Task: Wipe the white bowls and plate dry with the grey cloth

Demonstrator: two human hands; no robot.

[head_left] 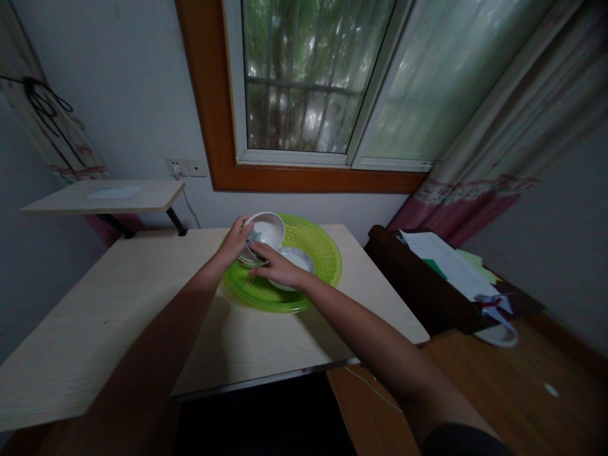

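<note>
A white bowl (pixel 270 229) is tilted over the left side of a green plastic basket (pixel 327 256), its inside facing me. My left hand (pixel 234 240) grips the bowl's left rim. At its lower rim is my right hand (pixel 278 266), fingers on the near edge and thumb lower down. A grey-green patch shows inside the bowl by my fingertips; whether it is cloth or pattern I cannot tell. Another white bowl (pixel 298 256) with a patterned rim lies in the basket, partly behind my right hand. Thin sticks like chopsticks (pixel 249 282) show below my right thumb.
The basket stands on a pale wooden table (pixel 142 272) against the wall. A small raised shelf (pixel 109 196) with a paper occupies the back left. Right of the table, papers (pixel 441 259) lie on a dark brown piece of furniture (pixel 403 272). A window (pixel 318 82) is behind.
</note>
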